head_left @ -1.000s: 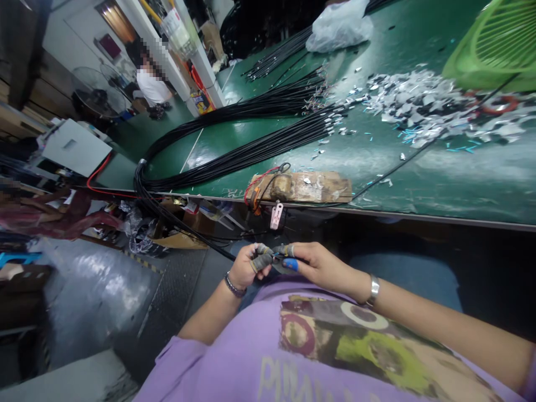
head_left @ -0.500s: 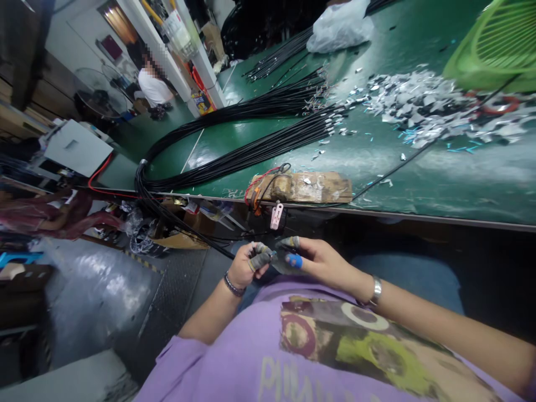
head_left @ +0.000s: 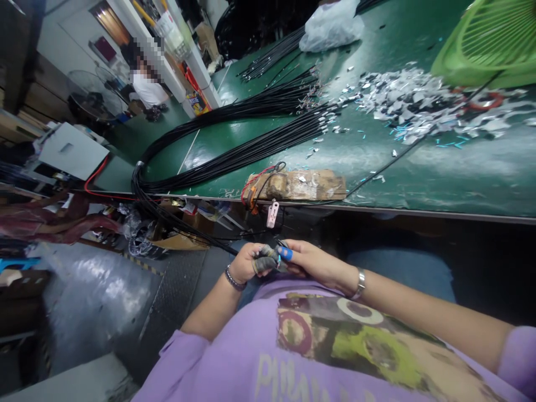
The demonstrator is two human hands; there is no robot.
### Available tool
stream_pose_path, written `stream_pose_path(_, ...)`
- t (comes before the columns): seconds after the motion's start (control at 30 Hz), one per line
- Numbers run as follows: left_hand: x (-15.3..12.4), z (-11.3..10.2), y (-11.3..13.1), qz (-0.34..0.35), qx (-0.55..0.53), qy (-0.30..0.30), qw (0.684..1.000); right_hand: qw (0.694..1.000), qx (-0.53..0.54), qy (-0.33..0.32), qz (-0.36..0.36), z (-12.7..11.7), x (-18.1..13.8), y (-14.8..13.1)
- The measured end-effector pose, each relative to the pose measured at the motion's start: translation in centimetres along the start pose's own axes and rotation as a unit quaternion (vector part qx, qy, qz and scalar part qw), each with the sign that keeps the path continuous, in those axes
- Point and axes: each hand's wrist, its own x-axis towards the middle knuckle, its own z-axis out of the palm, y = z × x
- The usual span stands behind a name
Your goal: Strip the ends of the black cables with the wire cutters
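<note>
My left hand [head_left: 247, 262] and my right hand [head_left: 312, 261] meet in my lap, just below the green table's edge [head_left: 377, 209]. Grey tape wraps the fingertips of both, and one right fingertip has a blue cover. Both hands pinch the end of a thin black cable [head_left: 201, 235] that runs up and left to the bundle of black cables [head_left: 234, 159] on the table. Whatever small part sits between the fingertips is too small to make out.
A wooden block with red wires [head_left: 299, 186] sits at the table edge above my hands. Scraps of cut sleeving [head_left: 402, 103], a green basket [head_left: 489, 44] and a plastic bag [head_left: 330, 25] lie farther back. Another person [head_left: 146, 84] is at the far left.
My right hand's fingers have closed in against my left hand at the cable end, and both hands have shifted slightly left in view.
</note>
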Motion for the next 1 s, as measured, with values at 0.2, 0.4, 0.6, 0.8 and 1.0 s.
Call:
stream_pose_path(0.2,0.0,-0.3,-0.5,-0.011,0.004,-0.009,1.000,0.999,-0.019,-0.009,0.030,-0.1,-0.3,-0.4)
stream_pose_path(0.4,-0.1,0.0,-0.3,-0.038,0.004,0.013,0.999,0.995,-0.098,-0.020,-0.017,-0.6,-0.3,-0.3)
stream_pose_path(0.6,0.0,0.4,-0.2,-0.044,0.001,0.055,0.997,0.977,-0.165,0.041,-0.126,-1.5,-1.0,-1.3)
stream_pose_path(0.8,0.3,0.2,0.0,-0.056,0.045,0.008,0.997,0.961,-0.233,0.000,-0.151,-1.5,-1.0,-1.2)
stream_pose_path(1.0,0.2,-0.1,0.2,-0.103,0.072,-0.036,0.991,0.955,-0.259,0.045,-0.135,-1.1,0.3,0.3)
